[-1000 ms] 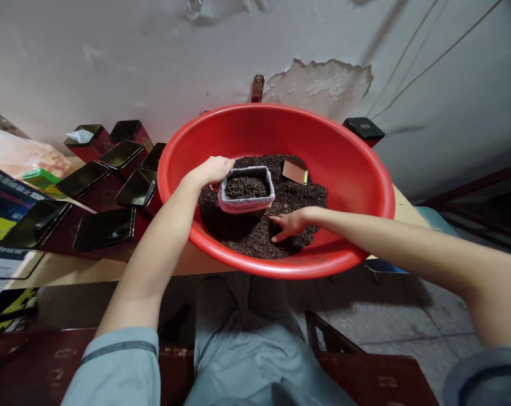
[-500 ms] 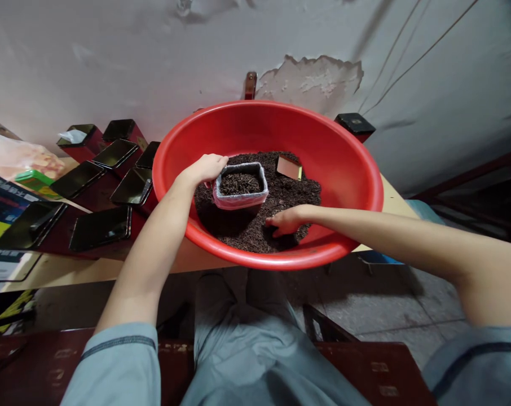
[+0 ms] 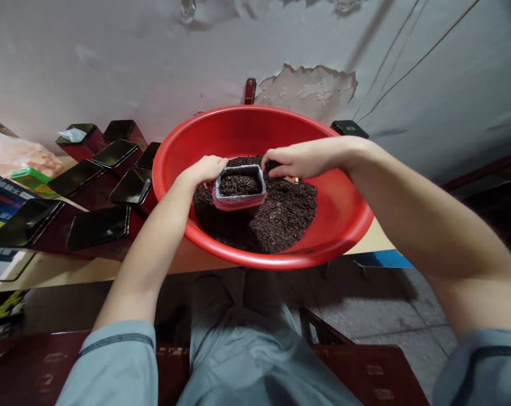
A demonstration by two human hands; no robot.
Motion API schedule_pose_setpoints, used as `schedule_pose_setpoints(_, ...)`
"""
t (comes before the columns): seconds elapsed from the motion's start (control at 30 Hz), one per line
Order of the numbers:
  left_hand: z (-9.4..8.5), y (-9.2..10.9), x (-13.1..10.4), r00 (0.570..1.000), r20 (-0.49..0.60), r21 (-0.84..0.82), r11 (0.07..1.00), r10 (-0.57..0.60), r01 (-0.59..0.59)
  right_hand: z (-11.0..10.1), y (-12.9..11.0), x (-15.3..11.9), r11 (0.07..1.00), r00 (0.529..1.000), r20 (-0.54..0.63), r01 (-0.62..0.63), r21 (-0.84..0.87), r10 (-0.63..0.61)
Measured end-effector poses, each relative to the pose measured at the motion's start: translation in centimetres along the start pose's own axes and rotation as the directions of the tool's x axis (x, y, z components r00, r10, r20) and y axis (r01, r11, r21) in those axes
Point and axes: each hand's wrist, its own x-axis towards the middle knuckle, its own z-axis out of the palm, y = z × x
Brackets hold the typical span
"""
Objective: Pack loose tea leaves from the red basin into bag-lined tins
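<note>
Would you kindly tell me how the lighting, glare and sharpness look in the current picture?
Head view: pale glare on the shiny dark tins at left; head view: shadow darkening the loose dark material just below the lined box; head view: peeling wall patch fairly crisp, while the far right edge falls dim.

The basin (image 3: 338, 208) looks plastic (smooth, glossy), the flakes (image 3: 281, 220) rough and matt.
</note>
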Motion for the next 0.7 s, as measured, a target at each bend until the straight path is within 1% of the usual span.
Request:
schedule_pose_setpoints(0.1,-0.1,0.1,-0.2,0.999,0.033,-0.018,0.999,-0.027,0.027,-0.9,-2.5,2.3,0.998,0.996,-0.078,0.052,-0.022,-0.053)
schedule_pose_setpoints(0.2,-0.1,0.1,-0.3,0.997,0.06,-0.036,0.998,-0.042,0.044,-0.5,-4.7,4.6,0.992,0.981,-0.163,0.09,-0.087,-0.103)
schedule_pose_setpoints(0.27,-0.1,0.0,-0.3,0.997,0.063,-0.04,0.998,-0.041,0.043,-0.1,-5.3,5.4,0.987,0.971,-0.193,0.123,-0.1,-0.14)
schedule_pose_setpoints(0.33,-0.1,-0.1,-0.2,0.997,0.068,-0.053,0.998,-0.03,0.033,0.1,-5.3,5.3,0.987,0.961,-0.23,0.143,-0.07,-0.156)
schedule_pose_setpoints(0.47,0.0,-0.2,-0.1,0.998,0.067,-0.052,0.998,-0.018,0.021,0.5,-4.7,3.9,0.987,0.932,-0.329,0.161,-0.006,-0.154)
schedule_pose_setpoints(0.53,0.0,-0.1,0.0,0.999,0.051,-0.024,1.0,-0.013,0.014,1.4,-4.6,3.5,0.981,0.928,-0.322,0.192,-0.02,-0.188)
schedule_pose_setpoints(0.6,0.0,-0.1,0.1,0.999,0.043,0.002,1.0,-0.001,0.001,2.9,-4.9,3.9,0.972,0.924,-0.304,0.231,-0.046,-0.234)
schedule_pose_setpoints(0.63,0.0,0.0,0.1,0.999,0.044,0.012,1.0,0.0,0.0,3.7,-5.1,4.4,0.965,0.915,-0.308,0.256,-0.054,-0.26)
schedule_pose_setpoints(0.7,0.0,0.0,0.1,0.999,0.053,0.019,1.0,-0.007,0.006,5.0,-5.6,5.6,0.945,0.882,-0.344,0.322,-0.056,-0.321)
